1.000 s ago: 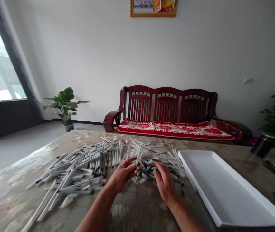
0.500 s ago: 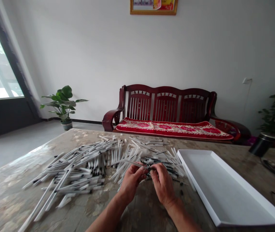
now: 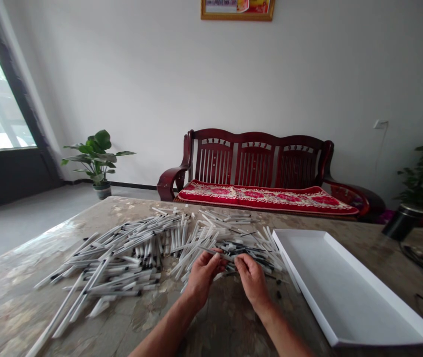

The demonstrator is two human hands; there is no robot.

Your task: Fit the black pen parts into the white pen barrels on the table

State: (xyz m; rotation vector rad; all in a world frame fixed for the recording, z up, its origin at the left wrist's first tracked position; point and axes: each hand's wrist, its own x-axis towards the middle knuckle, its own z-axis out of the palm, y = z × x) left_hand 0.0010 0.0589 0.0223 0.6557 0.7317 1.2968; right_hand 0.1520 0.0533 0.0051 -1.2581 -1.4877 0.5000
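Note:
Over the table's middle, my left hand (image 3: 204, 277) is closed around a slim white pen barrel (image 3: 229, 256), which lies roughly level. Its other end is pinched between the thumb and fingers of my right hand (image 3: 251, 278). Just behind both hands lie dark, thin pen parts (image 3: 259, 255) and loose white barrels (image 3: 200, 240). To the left spreads a large heap of white pens with black ends (image 3: 122, 248). Whether a small part sits at the held barrel's end is too small to tell.
A shallow white box (image 3: 363, 292) stands on the stone-patterned table (image 3: 152, 327) to the right. Beyond it are a black canister (image 3: 404, 221) and a dark cable (image 3: 421, 260). A red wooden bench (image 3: 256, 163) stands behind the table, a potted plant (image 3: 100, 158) at the left.
My right hand has shifted slightly right, and its fingertips now pinch the barrel's end. More of the white barrel shows between the two hands.

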